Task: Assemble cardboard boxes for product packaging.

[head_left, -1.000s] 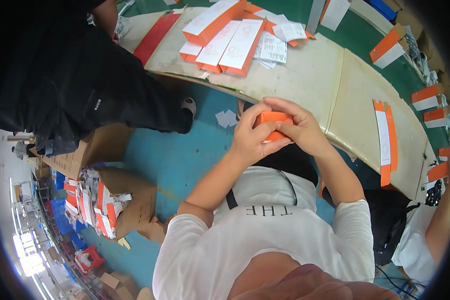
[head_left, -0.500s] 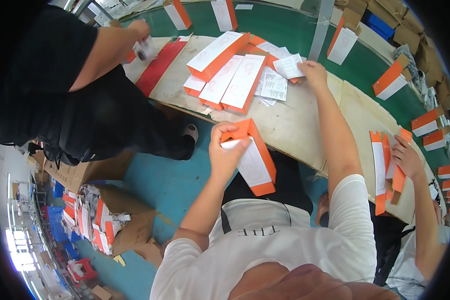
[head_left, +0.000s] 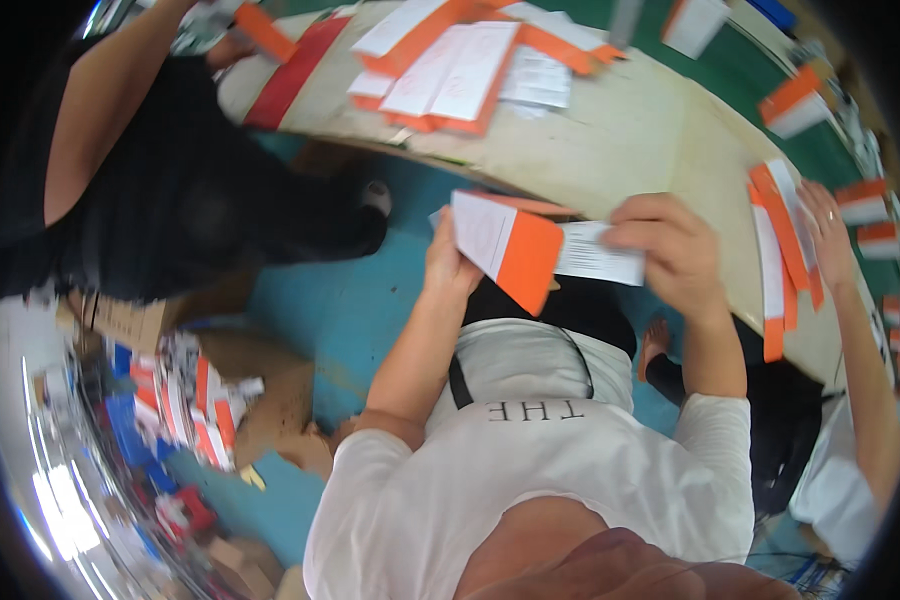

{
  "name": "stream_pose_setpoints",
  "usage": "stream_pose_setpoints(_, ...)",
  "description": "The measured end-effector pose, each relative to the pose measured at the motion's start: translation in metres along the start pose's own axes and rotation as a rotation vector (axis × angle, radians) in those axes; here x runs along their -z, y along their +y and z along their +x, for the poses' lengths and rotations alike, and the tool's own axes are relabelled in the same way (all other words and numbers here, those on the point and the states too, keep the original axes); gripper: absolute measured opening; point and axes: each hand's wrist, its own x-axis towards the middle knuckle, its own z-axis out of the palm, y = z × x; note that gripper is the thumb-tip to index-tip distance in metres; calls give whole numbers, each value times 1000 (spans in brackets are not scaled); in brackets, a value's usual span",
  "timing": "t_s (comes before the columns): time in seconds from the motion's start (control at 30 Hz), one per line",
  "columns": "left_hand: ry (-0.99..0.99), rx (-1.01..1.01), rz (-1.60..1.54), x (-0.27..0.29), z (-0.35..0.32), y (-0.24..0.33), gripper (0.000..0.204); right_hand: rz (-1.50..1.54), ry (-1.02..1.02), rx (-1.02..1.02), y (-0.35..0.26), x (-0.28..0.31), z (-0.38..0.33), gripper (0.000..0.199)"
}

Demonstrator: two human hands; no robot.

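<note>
My left hand (head_left: 448,258) is closed on an orange and white carton (head_left: 532,262), held tilted in front of my body, off the table. In my right hand (head_left: 670,250) is a printed white leaflet (head_left: 595,256), pinched between thumb and fingers. The leaflet's left edge meets the carton's right side; whether it is inside or behind the carton I cannot tell. Beyond my hands, several orange and white cartons (head_left: 460,75) lie piled on the worktable (head_left: 610,140). A stack of printed leaflets (head_left: 536,78) lies beside the pile.
At left stands a co-worker in black, a hand (head_left: 228,50) by an orange carton. Another person's hand (head_left: 825,225) touches flat cartons (head_left: 785,240) at right. Cartons stand on the green conveyor (head_left: 730,75). A cardboard box (head_left: 270,395) of carton scraps sits on the floor.
My right hand has come back from the leaflet stack with a leaflet, bringing it to the carton. The carton has turned in my left hand. The view has shifted, so the table sits higher.
</note>
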Motion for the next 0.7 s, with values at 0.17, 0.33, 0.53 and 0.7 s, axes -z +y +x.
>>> stream_pose_setpoints(0.17, -96, -82, 91, -3, 0, -28, 49, -253, -55, 52, -27, -14, -16, 28)
stream_pose_setpoints(0.33, -139, -67, 195, -20, -10, -34, 51, -129, 3, 22, -30, -5, -32, 41)
stream_pose_setpoints(0.53, -92, 50, 31, -5, 10, -49, 45, -385, -193, -9, -30, 13, -25, 43)
stream_pose_setpoints(0.7, 9, 21, 111, 4, -4, -33, 43, 548, 3, -763, 73, 8, 18, 25)
